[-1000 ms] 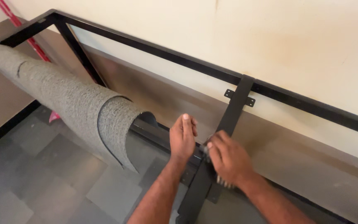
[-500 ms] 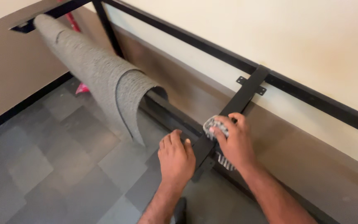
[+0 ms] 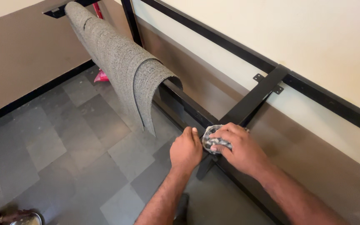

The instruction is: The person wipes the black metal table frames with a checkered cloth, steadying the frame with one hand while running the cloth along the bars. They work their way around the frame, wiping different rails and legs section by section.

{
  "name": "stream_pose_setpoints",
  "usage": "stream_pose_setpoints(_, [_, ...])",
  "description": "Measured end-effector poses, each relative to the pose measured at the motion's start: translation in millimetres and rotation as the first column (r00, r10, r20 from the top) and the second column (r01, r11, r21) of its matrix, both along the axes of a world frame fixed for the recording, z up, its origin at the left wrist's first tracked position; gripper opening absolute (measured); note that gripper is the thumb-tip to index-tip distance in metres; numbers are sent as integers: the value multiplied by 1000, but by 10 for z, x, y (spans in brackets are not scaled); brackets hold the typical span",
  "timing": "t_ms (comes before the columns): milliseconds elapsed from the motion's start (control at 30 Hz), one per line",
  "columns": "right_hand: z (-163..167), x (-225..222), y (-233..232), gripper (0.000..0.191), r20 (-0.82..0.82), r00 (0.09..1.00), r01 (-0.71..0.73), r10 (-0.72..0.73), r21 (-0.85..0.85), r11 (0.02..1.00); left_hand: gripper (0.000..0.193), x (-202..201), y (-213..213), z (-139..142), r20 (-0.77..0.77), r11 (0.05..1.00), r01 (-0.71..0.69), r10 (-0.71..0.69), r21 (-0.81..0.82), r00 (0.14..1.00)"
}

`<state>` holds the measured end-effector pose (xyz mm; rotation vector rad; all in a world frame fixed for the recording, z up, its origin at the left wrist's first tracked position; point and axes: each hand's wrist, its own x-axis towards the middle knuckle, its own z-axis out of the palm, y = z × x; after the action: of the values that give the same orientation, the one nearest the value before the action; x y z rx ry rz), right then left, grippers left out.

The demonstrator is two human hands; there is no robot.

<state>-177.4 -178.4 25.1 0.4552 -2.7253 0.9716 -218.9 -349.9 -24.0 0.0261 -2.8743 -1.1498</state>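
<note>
The right hand point(image 3: 240, 150), fingers curled, presses a crumpled grey patterned cloth point(image 3: 213, 141) onto the black metal frame point(image 3: 246, 104) where the crossbar meets the lower rail, while the left hand point(image 3: 185, 151) grips the rail beside it, near a draped grey mat point(image 3: 126, 66).

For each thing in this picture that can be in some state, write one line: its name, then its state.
Grey mat: draped over the frame rail, end curled.
Black metal frame: bare, crossbar bracketed to the far rail.
Patterned cloth: bunched, pressed on the frame.
Right hand: closed on the cloth.
Left hand: curled, resting on the near rail.
</note>
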Motion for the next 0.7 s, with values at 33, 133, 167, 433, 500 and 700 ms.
stream_pose_setpoints(33, [-11,-30,-2,28,-14,1000,8,-8,12,1000,32,4,-1,2,-13,1000,-1,1,12,1000])
stream_pose_setpoints(133, [-90,-257,-47,27,-140,981,134,-131,6,991,30,4,-6,2,-66,999,-5,8,38,998])
stream_pose_setpoints(167, [-125,-355,-74,27,-170,976,147,-139,35,988,29,7,-11,-1,-87,999,-12,16,41,996])
stream_pose_setpoints(433, [-243,-1029,-267,31,-71,995,88,-72,263,961,24,-22,-81,-25,-160,996,32,-18,86,987])
stream_pose_setpoints(500, [-248,-1215,-379,36,-83,996,49,-28,264,963,24,-47,-96,-22,-136,995,43,-31,89,990])
stream_pose_setpoints(700, [-293,-1869,-834,35,-34,999,-5,13,227,974,23,-129,-190,-9,-105,986,84,-69,142,992])
